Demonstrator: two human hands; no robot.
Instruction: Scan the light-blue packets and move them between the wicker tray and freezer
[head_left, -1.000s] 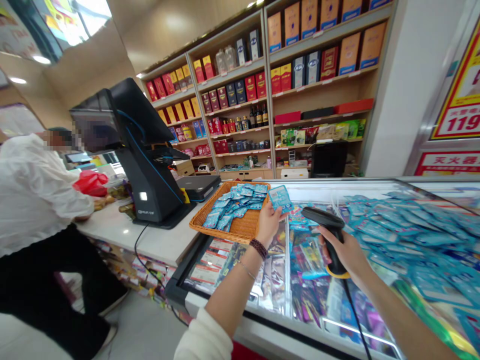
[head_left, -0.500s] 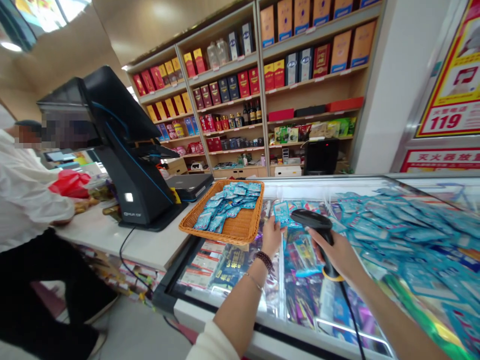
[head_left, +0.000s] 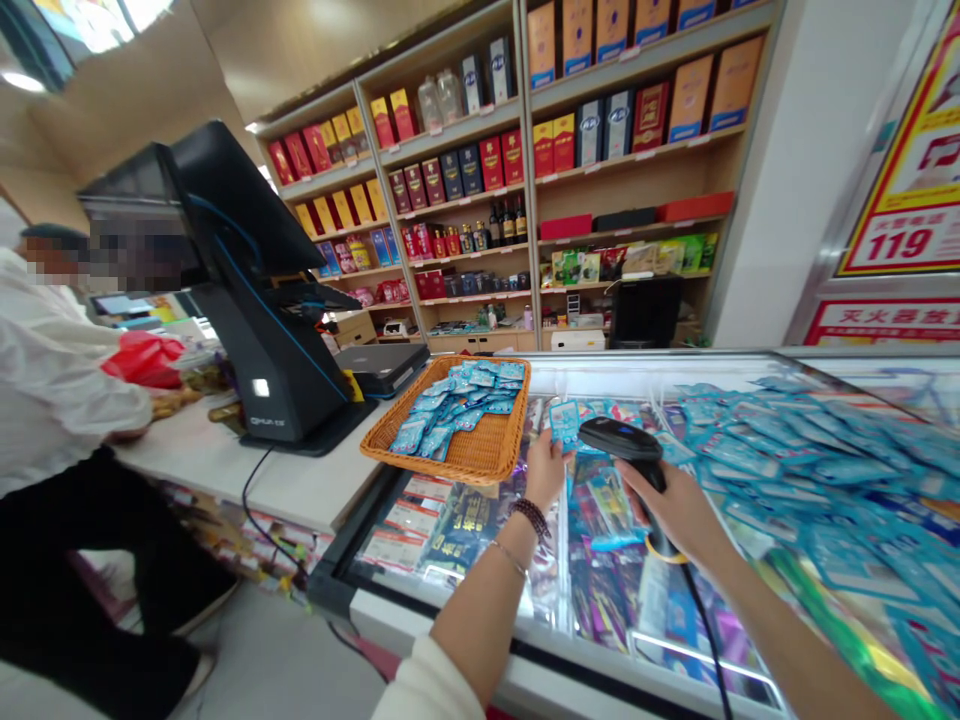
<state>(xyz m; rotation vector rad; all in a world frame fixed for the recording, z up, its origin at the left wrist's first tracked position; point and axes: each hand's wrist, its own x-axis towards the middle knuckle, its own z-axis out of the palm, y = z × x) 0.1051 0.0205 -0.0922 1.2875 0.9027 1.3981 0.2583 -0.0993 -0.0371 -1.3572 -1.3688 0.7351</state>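
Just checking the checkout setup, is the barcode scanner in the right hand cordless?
No, a black cable runs down from the barcode scanner held in the right hand.

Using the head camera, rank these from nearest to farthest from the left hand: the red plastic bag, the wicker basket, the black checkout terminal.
From the left hand, in the head view:
1. Wicker basket, just to the hand's left, at the end of the counter.
2. Black checkout terminal, farther left on the counter.
3. Red plastic bag, farthest left, beyond the terminal.
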